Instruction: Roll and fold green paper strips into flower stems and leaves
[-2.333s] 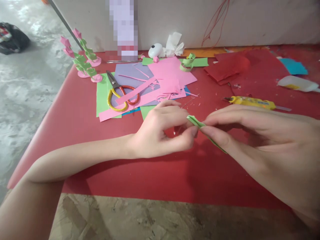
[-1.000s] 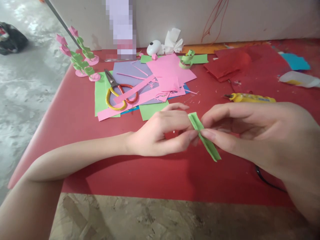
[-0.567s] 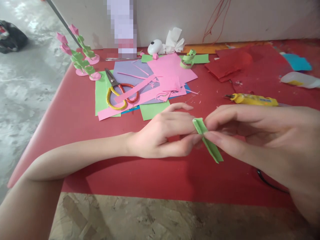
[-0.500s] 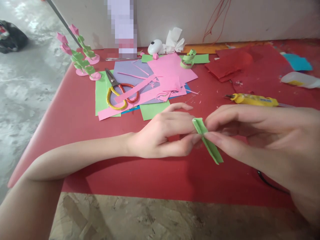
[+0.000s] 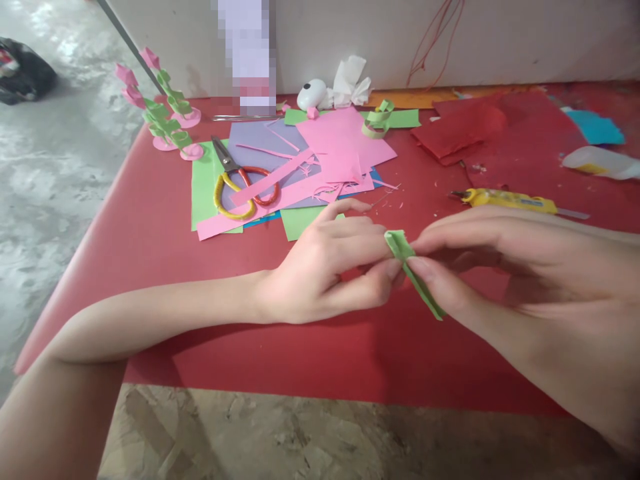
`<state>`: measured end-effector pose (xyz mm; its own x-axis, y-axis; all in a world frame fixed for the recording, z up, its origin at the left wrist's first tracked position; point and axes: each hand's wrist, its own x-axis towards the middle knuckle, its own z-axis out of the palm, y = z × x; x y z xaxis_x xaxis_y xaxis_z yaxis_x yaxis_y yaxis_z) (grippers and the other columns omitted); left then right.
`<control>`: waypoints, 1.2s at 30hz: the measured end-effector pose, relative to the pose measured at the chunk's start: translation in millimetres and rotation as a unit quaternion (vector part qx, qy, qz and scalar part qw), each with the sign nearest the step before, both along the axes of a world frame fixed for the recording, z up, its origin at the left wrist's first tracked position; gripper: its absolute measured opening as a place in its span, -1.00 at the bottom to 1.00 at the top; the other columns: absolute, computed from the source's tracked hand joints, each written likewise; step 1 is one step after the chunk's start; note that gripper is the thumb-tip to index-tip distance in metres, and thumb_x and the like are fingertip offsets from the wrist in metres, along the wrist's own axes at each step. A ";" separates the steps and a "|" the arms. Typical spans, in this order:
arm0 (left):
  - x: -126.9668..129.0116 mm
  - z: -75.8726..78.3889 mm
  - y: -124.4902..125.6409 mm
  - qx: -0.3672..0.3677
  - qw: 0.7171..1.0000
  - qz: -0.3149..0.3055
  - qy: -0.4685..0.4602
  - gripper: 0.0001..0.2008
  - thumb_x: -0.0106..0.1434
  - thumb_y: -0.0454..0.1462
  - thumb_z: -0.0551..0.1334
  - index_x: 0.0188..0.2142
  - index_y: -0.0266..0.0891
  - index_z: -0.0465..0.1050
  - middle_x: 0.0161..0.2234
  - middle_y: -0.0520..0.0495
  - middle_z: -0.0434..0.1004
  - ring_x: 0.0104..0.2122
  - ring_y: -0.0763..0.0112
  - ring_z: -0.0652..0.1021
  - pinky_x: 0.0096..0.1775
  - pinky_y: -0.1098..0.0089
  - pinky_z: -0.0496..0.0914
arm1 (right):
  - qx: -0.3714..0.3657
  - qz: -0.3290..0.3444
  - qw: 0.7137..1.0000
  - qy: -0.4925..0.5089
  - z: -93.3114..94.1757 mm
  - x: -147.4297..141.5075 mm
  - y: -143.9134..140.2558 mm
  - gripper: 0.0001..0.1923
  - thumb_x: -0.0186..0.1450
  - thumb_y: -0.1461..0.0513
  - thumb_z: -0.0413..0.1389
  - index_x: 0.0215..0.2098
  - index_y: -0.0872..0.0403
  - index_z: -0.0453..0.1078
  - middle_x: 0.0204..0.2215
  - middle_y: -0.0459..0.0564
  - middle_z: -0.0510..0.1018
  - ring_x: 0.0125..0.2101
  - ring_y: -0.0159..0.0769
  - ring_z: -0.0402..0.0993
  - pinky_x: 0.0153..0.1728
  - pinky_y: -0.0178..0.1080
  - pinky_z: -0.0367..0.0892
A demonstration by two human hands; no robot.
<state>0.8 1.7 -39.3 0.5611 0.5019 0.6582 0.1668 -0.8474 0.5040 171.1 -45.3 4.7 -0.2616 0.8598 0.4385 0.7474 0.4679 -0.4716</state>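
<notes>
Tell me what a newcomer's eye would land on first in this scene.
First, the two hands meeting over the red table: the left hand and right hand both pinch a folded green paper strip at its upper end. Behind them lies a bright pile of pink, purple and green paper sheets with scissors on top. At the far left corner stand pink-and-green paper flowers.
</notes>
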 end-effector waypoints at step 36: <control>-0.6 -0.2 0.7 -0.146 0.985 -0.075 -0.056 -0.74 0.17 -0.40 0.06 -0.64 -0.26 0.23 -0.69 0.12 0.38 -0.63 0.62 0.33 -0.03 0.26 0.33 | 0.053 0.101 0.993 0.016 -8.2 6.6 11.7 -0.91 0.23 0.28 0.12 -0.33 -0.06 0.43 -0.39 -0.27 0.53 -0.47 -0.60 0.41 -0.48 -0.49 0.35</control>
<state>0.2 2.4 -39.5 0.5752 0.5960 0.5603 -0.0205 -0.6742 0.7383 177.7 -33.5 -3.5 -0.4081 0.7402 0.5344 0.6186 0.6547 -0.4344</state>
